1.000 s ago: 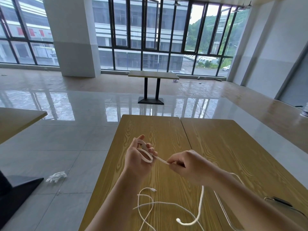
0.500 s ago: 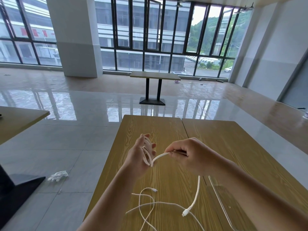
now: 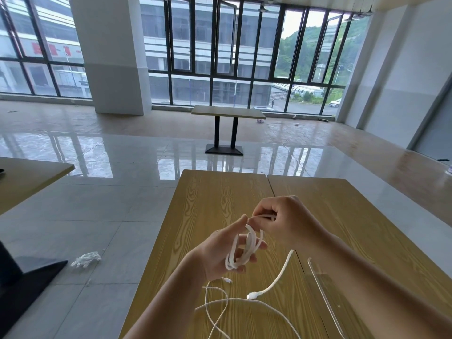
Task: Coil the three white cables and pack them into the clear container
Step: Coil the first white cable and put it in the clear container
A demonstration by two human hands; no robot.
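Note:
My left hand point(image 3: 221, 250) holds several loops of a thick white cable point(image 3: 241, 250) wound around its fingers, above the wooden table point(image 3: 210, 206). My right hand point(image 3: 283, 222) pinches the same cable just above the loops. The free end with its plug point(image 3: 252, 295) hangs down below my right wrist. Thinner white cables point(image 3: 220, 304) lie loose and crossed on the table below my hands. The edge of the clear container point(image 3: 320, 289) shows at the lower right, partly hidden by my right forearm.
A second table top point(image 3: 342, 204) adjoins on the right. Another table point(image 3: 227, 112) stands far back by the windows, one more point(image 3: 27, 177) at the left. A crumpled white item point(image 3: 86, 258) lies on the tiled floor to the left.
More loops are wound around my left hand's fingers. My right hand rose and moved left, over the left hand. The cable's free end got shorter and lifted.

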